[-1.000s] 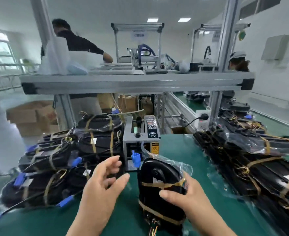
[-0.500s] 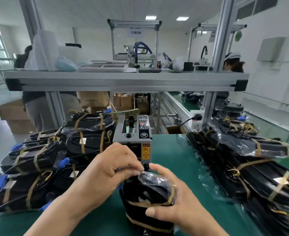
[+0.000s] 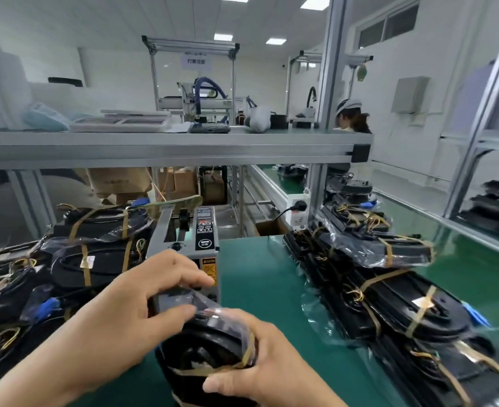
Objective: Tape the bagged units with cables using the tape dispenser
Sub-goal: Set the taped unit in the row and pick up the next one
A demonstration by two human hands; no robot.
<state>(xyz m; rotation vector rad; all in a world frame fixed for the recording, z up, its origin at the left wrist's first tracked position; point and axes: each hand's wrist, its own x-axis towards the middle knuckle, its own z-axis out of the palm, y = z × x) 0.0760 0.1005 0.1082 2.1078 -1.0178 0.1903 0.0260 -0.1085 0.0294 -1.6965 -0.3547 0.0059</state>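
Note:
A black bagged unit with tan tape bands stands on end on the green table, right in front of me. My right hand grips its right side, thumb across the front. My left hand pinches the clear bag's loose top flap between thumb and fingers, just in front of the grey tape dispenser. The dispenser's mouth is hidden behind my left fingers.
Taped bagged units are heaped on the left and stacked in rows along the right. An aluminium shelf spans overhead. A power strip sits behind the dispenser. A capped person works at the far bench.
My left hand went from open beside the unit to pinching the bag's top. The unit has shifted closer to me and lower. The person behind the shelf at left is out of view.

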